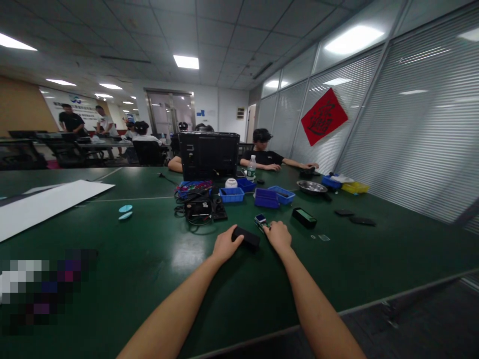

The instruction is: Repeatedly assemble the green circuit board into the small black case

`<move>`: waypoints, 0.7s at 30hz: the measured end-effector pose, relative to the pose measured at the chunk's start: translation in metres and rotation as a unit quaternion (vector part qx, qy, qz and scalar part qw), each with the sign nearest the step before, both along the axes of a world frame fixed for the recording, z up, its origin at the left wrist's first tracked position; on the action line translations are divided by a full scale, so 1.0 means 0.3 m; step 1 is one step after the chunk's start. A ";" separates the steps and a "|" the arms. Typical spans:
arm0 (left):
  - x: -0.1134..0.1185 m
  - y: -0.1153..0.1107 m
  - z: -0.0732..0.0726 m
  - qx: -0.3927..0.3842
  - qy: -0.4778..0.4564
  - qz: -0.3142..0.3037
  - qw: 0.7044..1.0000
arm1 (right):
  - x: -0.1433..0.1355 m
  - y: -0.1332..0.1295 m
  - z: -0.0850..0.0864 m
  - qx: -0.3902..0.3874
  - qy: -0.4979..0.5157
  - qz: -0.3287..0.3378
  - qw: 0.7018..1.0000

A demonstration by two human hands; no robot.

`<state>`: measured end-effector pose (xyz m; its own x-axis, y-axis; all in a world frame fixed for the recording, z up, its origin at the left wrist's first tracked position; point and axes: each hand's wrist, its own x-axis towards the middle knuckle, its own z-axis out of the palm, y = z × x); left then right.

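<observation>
On the green table, my left hand (225,244) is closed around the left end of a black oblong case (247,238). My right hand (279,236) is just to the right of it, its fingertips on a small circuit board with a screen (260,219). Its fingers are curled down, and the part of the board under them is hidden. Beyond my right hand lies a black box with a green top face (304,218). A small clear plate (324,238) and a tiny ring-like piece (313,237) rest near that box.
A black monitor (209,157) stands ahead, with tangled cables and a black power unit (198,209) before it. Blue bins (231,195), a baseball (231,183), a bottle (251,167) and a metal bowl (312,187) are farther back. A person (264,154) sits across the table.
</observation>
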<state>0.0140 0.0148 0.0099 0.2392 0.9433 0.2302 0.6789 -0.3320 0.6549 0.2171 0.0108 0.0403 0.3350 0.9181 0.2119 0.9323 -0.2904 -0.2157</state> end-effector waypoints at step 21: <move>-0.024 0.007 -0.013 -0.006 -0.031 -0.027 0.999 | -0.027 0.019 -0.036 -0.008 0.124 0.131 0.984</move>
